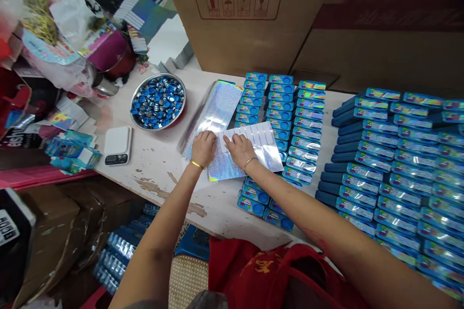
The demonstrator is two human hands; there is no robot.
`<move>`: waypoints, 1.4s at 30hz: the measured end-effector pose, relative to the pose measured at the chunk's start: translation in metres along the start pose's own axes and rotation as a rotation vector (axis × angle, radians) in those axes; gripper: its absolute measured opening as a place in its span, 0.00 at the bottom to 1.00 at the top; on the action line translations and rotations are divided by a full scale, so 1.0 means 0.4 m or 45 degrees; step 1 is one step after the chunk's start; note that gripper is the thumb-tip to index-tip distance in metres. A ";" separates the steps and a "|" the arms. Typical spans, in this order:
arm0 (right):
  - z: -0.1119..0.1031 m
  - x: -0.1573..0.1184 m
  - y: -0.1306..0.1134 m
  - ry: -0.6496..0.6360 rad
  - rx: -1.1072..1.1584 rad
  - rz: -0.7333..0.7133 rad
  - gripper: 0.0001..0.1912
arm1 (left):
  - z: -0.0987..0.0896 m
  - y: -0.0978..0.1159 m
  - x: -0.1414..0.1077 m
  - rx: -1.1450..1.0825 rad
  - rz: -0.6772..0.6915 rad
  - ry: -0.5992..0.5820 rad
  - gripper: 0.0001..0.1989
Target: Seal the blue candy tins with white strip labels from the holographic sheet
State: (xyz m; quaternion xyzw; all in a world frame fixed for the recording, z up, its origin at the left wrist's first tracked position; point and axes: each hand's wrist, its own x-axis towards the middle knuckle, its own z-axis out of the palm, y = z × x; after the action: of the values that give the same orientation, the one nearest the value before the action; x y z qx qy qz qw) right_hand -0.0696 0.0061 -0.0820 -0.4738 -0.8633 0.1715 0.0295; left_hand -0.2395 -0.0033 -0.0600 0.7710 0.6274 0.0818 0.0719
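On the white table (145,181), a label sheet (261,147) is pressed by both hands, left (205,148) and right (240,153), fingers slightly apart.

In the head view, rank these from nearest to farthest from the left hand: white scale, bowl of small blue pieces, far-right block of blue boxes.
From the left hand:
1. Bowl of small blue pieces: up and to its left.
2. White scale: farther left.
3. Far-right block of blue boxes: across the table, beyond the other hand.
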 end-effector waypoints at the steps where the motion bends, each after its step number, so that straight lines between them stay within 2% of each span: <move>1: -0.001 -0.001 0.000 0.001 0.001 -0.001 0.24 | -0.001 0.002 0.000 -0.002 0.001 0.003 0.07; 5: -0.002 -0.005 0.000 0.003 0.011 -0.001 0.24 | -0.023 0.020 -0.018 -0.027 0.015 -0.023 0.07; 7: -0.002 -0.002 0.000 0.006 0.027 0.004 0.24 | -0.054 0.043 -0.049 -0.096 0.013 -0.017 0.07; 9: -0.007 0.003 0.001 0.014 0.075 0.008 0.23 | -0.098 0.082 -0.094 -0.235 -0.047 0.071 0.07; 11: -0.020 -0.001 0.002 0.053 0.198 0.020 0.23 | -0.146 0.134 -0.145 -0.465 -0.201 0.264 0.06; 13: -0.040 -0.030 0.005 0.171 0.451 0.050 0.23 | -0.187 0.196 -0.190 -0.797 -0.420 0.461 0.06; 14: -0.053 -0.058 0.007 0.252 0.624 0.080 0.23 | -0.201 0.228 -0.209 -0.986 -0.527 0.519 0.07; 16: -0.079 -0.147 0.012 0.354 1.036 0.189 0.29 | -0.214 0.291 -0.240 -1.347 -0.705 0.536 0.09; 18: -0.106 -0.269 0.015 0.288 1.446 0.360 0.37 | -0.207 0.354 -0.266 -1.638 -0.835 0.481 0.11; 20: -0.130 -0.404 0.014 0.135 1.748 0.499 0.40 | -0.185 0.417 -0.292 -1.853 -0.933 0.391 0.13; 22: -0.148 -0.527 0.009 0.071 1.868 0.606 0.35 | -0.153 0.478 -0.320 -1.996 -1.016 0.260 0.14; 24: -0.157 -0.622 0.006 0.128 1.872 0.725 0.27 | -0.120 0.533 -0.348 -2.044 -1.070 0.131 0.15; 26: -0.156 -0.685 0.011 0.227 1.860 0.838 0.25 | -0.092 0.573 -0.370 -2.018 -1.090 0.037 0.15; 31: -0.130 -0.744 0.053 0.420 1.863 1.097 0.29 | -0.060 0.618 -0.387 -1.925 -1.066 -0.035 0.14; 34: -0.121 -0.750 0.070 0.372 1.978 1.301 0.36 | -0.059 0.627 -0.385 -1.944 -1.029 -0.075 0.14; 36: -0.119 -0.753 0.072 0.240 2.075 1.267 0.37 | -0.055 0.630 -0.384 -1.948 -1.015 -0.104 0.15; 38: -0.117 -0.755 0.069 0.172 2.063 1.126 0.34 | -0.045 0.630 -0.383 -1.914 -1.013 -0.138 0.15; 40: -0.109 -0.756 0.068 0.194 1.973 1.018 0.29 | -0.028 0.627 -0.381 -1.851 -1.002 -0.169 0.14; 42: -0.094 -0.753 0.070 0.253 1.885 0.985 0.28 | -0.007 0.622 -0.378 -1.773 -0.963 -0.177 0.13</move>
State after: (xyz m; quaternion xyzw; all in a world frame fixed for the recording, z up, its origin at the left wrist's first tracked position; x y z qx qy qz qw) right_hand 0.1263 -0.2194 -0.0221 -0.6076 -0.2979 0.6490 0.3477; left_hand -0.0324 -0.2018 -0.0096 0.2869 0.6453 0.3769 0.5993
